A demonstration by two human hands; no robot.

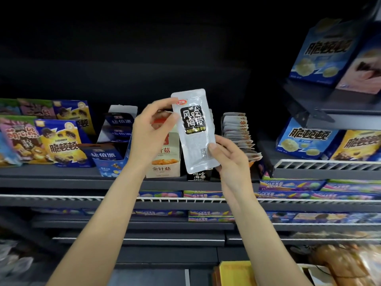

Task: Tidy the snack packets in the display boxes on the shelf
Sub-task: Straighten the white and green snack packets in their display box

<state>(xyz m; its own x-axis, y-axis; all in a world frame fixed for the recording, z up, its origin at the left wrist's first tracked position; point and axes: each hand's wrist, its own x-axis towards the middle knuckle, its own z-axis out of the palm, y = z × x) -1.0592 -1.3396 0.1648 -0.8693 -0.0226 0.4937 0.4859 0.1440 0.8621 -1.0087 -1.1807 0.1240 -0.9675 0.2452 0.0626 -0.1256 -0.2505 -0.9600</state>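
Both hands hold one silver snack packet (193, 131) upright before the shelf (61, 178): left hand (152, 131) pinches its top corner, right hand (228, 157) grips its lower edge. Display boxes (165, 153) line the shelf's front edge behind it.

We stand in a shop, at a snack aisle: dark tiered shelves (115, 179) with white wire rails (321, 162) carry rows of boxed snacks (309, 139), and open display boxes (165, 170) hold many identical packets (237, 131) for sale.

Silver snack packet (194, 131) between both hands (152, 133)
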